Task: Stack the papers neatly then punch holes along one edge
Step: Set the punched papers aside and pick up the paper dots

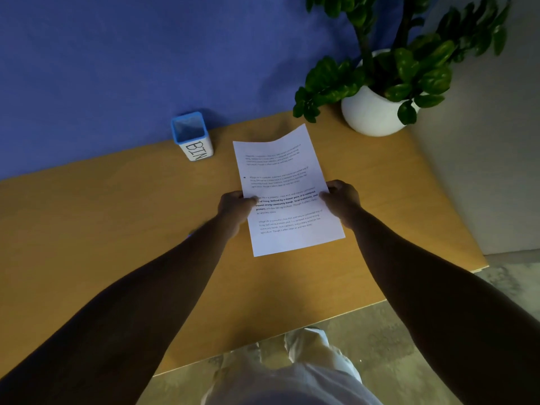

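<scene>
Mid-desk, slightly right: papers look squared. Your left hand and right hand pinch long edges, thumbs on top. Hole punch not visible; you've punching left.

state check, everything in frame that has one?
papers: held by both side edges, far end curled up, no holes visible
left hand: grips the papers' left edge
right hand: grips the papers' right edge
bin: upright, open top, contents cannot be told
plant pot: upright on the table's far corner
table: no hole punch in view
</scene>
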Action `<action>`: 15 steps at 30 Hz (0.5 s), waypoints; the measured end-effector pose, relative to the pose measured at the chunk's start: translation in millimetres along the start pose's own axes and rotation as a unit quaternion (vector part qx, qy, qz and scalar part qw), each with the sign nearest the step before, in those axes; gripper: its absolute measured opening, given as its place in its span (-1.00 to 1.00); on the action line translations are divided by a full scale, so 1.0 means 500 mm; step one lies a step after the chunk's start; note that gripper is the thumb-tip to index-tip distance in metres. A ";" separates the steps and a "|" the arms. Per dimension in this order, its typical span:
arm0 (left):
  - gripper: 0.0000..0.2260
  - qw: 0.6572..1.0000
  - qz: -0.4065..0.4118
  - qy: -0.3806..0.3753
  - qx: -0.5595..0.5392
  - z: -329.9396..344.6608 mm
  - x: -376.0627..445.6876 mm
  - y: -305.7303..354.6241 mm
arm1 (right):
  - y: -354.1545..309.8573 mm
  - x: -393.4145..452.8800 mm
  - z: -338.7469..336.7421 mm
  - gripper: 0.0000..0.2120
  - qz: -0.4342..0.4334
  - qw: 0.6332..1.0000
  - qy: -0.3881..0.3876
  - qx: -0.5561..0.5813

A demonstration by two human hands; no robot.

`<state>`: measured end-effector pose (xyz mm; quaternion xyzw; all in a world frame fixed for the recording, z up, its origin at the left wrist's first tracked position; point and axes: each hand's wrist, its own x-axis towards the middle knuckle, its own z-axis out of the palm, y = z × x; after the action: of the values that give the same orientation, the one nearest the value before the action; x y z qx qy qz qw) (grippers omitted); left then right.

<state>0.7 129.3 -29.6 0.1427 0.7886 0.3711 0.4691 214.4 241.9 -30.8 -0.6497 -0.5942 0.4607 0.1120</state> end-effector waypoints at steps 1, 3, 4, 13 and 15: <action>-0.73 1.000 -0.002 -0.001 0.000 0.007 0.009 0.007 | 0.001 0.010 -0.004 -0.74 0.001 1.000 0.005 -0.002; -0.74 1.000 -0.001 -0.004 0.005 0.022 0.027 0.020 | 0.002 0.032 -0.012 -0.69 0.006 1.000 0.013 -0.005; -0.74 1.000 0.001 -0.005 0.009 0.029 0.036 0.027 | 0.003 0.044 -0.016 -0.66 0.012 1.000 0.018 -0.004; -0.78 0.999 0.007 -0.026 0.021 0.090 0.104 0.086 | 0.000 0.147 -0.061 -0.67 0.025 0.996 0.083 0.015; -0.77 0.999 0.003 -0.028 0.015 0.101 0.118 0.094 | -0.004 0.166 -0.067 -0.70 0.021 0.995 0.093 0.006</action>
<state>7.1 218.3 -47.5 0.1623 0.7800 0.3569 0.4878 226.7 328.3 -49.7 -0.7016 -0.5644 0.4042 0.1610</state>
